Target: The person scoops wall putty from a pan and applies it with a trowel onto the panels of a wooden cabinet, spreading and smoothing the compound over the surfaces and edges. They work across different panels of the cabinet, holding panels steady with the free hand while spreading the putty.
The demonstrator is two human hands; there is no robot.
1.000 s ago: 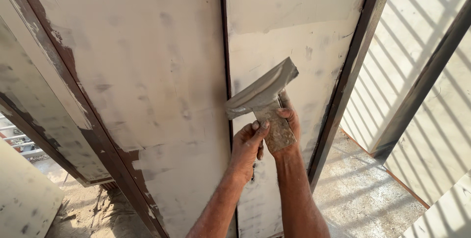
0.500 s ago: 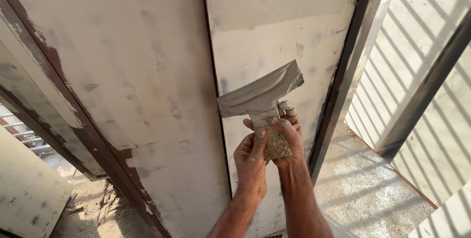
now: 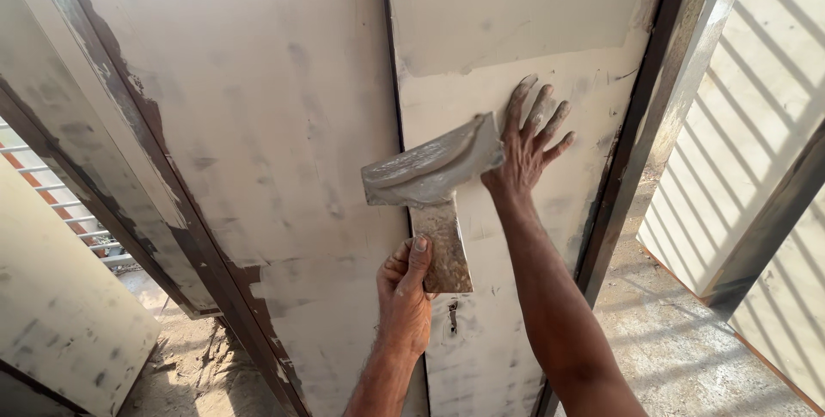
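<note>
A wide putty knife point(image 3: 432, 178) with a grey, putty-smeared blade and a caked handle is held against a pale metal door panel point(image 3: 516, 30). My left hand point(image 3: 406, 292) is shut on the bottom of its handle. My right hand point(image 3: 528, 146) lies flat on the panel with fingers spread, just right of the blade's end. A dark seam point(image 3: 393, 82) runs down between this panel and the wider putty-coated panel point(image 3: 249, 116) to the left.
A dark metal frame post point(image 3: 640, 133) borders the panel on the right, with a striped white wall point(image 3: 756, 107) beyond it. Another rusty frame bar point(image 3: 163, 211) slants on the left. Dusty ground point(image 3: 679, 348) lies below.
My right hand has let go of the knife handle and moved up flat onto the panel. My left hand now holds the handle alone, and the knife has shifted slightly.
</note>
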